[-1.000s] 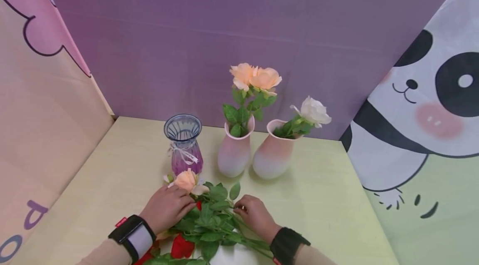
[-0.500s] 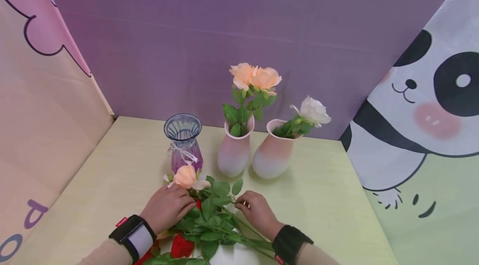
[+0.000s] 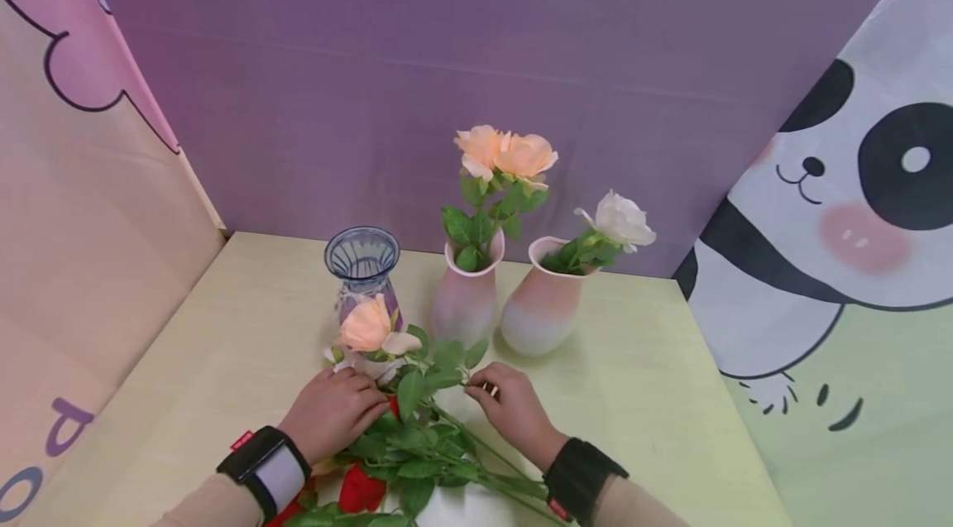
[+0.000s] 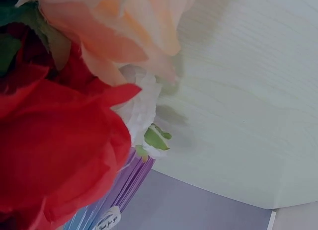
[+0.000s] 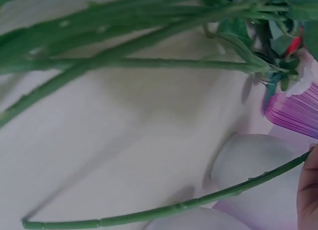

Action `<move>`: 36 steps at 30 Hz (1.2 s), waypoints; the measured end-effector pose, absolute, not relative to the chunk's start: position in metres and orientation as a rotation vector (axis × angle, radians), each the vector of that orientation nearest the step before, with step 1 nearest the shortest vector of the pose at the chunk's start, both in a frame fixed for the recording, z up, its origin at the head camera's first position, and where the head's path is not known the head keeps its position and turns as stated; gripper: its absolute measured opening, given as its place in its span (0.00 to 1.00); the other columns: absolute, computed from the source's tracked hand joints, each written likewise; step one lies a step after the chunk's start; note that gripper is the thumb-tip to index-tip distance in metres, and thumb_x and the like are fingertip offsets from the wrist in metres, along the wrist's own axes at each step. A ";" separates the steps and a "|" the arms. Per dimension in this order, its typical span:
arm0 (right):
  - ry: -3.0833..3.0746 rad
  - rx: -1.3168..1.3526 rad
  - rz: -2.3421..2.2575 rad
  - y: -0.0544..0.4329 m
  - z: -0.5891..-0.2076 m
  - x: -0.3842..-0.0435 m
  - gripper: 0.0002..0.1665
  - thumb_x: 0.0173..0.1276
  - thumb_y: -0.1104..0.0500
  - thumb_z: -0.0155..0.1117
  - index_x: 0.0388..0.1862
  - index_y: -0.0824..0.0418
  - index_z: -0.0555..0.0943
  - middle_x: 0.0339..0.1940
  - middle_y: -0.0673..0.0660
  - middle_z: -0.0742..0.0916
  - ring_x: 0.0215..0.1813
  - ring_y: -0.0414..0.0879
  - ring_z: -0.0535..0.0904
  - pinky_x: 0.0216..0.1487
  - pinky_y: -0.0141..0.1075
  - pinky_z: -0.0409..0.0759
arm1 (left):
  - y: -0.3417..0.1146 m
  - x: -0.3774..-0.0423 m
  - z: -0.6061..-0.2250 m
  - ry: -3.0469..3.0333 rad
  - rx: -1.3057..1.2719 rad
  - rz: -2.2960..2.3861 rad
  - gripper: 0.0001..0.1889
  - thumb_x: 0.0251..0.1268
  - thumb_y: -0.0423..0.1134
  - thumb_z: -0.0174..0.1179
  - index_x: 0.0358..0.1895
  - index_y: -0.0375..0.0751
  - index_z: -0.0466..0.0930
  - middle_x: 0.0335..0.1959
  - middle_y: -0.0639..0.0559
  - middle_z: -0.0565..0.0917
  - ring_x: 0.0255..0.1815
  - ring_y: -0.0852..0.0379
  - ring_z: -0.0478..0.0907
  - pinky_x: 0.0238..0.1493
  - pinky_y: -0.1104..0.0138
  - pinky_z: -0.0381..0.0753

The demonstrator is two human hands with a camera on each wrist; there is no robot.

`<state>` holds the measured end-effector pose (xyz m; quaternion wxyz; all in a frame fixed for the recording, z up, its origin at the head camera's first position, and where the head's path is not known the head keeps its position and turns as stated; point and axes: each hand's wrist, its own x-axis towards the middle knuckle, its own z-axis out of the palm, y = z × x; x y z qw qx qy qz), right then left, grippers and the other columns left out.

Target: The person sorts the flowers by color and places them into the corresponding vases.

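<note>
My right hand (image 3: 512, 409) pinches a leafy green stem in the head view; the peach rose (image 3: 366, 323) stands raised at its left. In the right wrist view the lone stem (image 5: 198, 202) slants down from that hand at the right edge. My left hand (image 3: 331, 418) lies over the left side of the flower pile, fingers bent beside a white rose (image 3: 365, 363); its fingertips' underside is hidden, so I cannot tell whether it grips anything. Red roses (image 3: 362, 489) and green leaves (image 3: 424, 440) lie below the hands. A big red bloom (image 4: 59, 150) fills the left wrist view.
A blue-purple glass vase (image 3: 363, 256) stands behind the peach rose. To its right are a pink-white vase (image 3: 463, 308) with two peach roses and a leaning one (image 3: 542, 313) with a white rose. Purple cloth (image 3: 387, 97) backs the table (image 3: 655, 395); printed panels flank it.
The peach rose has risen toward the glass vase and now overlaps its lower part, uncovering more of the white rose. My right hand has moved slightly up; the left hand has stayed put.
</note>
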<state>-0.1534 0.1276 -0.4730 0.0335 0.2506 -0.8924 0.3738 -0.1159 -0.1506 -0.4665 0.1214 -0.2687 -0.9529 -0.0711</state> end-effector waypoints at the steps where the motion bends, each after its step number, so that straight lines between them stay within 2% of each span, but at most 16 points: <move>1: -2.730 0.762 1.166 0.127 -0.471 -0.154 0.02 0.66 0.63 0.68 0.33 0.58 0.85 0.31 0.51 0.85 0.31 0.38 0.79 0.30 0.27 0.77 | -0.151 -0.116 -0.467 -2.778 -0.784 -0.210 0.06 0.64 0.48 0.65 0.35 0.56 0.90 0.34 0.59 0.87 0.39 0.55 0.82 0.46 0.53 0.81; 7: -2.666 0.715 1.220 0.125 -0.463 -0.156 0.03 0.67 0.63 0.67 0.32 0.59 0.85 0.28 0.50 0.85 0.31 0.39 0.80 0.30 0.28 0.78 | -0.151 -0.116 -0.468 -2.750 -0.791 -0.211 0.05 0.63 0.48 0.65 0.35 0.56 0.90 0.33 0.59 0.86 0.39 0.55 0.82 0.44 0.54 0.81; 14: -2.616 0.640 1.244 0.123 -0.454 -0.158 0.01 0.66 0.63 0.68 0.35 0.58 0.85 0.30 0.50 0.86 0.34 0.42 0.81 0.34 0.29 0.80 | -0.153 -0.120 -0.467 -2.741 -0.807 -0.190 0.06 0.63 0.49 0.65 0.35 0.56 0.90 0.34 0.60 0.87 0.38 0.56 0.81 0.42 0.57 0.81; 19: -2.557 0.594 1.347 0.122 -0.442 -0.161 0.03 0.67 0.64 0.67 0.36 0.62 0.85 0.32 0.54 0.87 0.32 0.42 0.82 0.33 0.30 0.82 | -0.154 -0.122 -0.465 -2.749 -0.806 -0.171 0.07 0.64 0.50 0.65 0.35 0.55 0.89 0.35 0.58 0.87 0.38 0.56 0.81 0.41 0.58 0.81; 25: -2.470 0.540 1.505 0.124 -0.426 -0.169 0.03 0.67 0.68 0.64 0.38 0.66 0.84 0.36 0.60 0.88 0.30 0.40 0.82 0.31 0.31 0.83 | -0.155 -0.123 -0.464 -2.751 -0.808 -0.174 0.07 0.64 0.49 0.64 0.35 0.54 0.89 0.35 0.58 0.87 0.38 0.56 0.81 0.43 0.58 0.82; 32: -2.346 0.499 1.570 0.127 -0.401 -0.181 0.03 0.67 0.71 0.64 0.39 0.71 0.82 0.32 0.65 0.87 0.28 0.49 0.83 0.31 0.30 0.83 | -0.154 -0.122 -0.464 -2.747 -0.816 -0.182 0.07 0.64 0.49 0.64 0.35 0.53 0.89 0.34 0.57 0.87 0.38 0.56 0.81 0.43 0.57 0.82; 36: -2.280 0.503 1.619 0.128 -0.389 -0.189 0.04 0.68 0.71 0.62 0.39 0.73 0.79 0.31 0.67 0.85 0.27 0.46 0.82 0.31 0.31 0.83 | -0.154 -0.122 -0.465 -2.744 -0.818 -0.187 0.07 0.64 0.49 0.65 0.35 0.54 0.89 0.34 0.58 0.86 0.37 0.56 0.81 0.43 0.57 0.82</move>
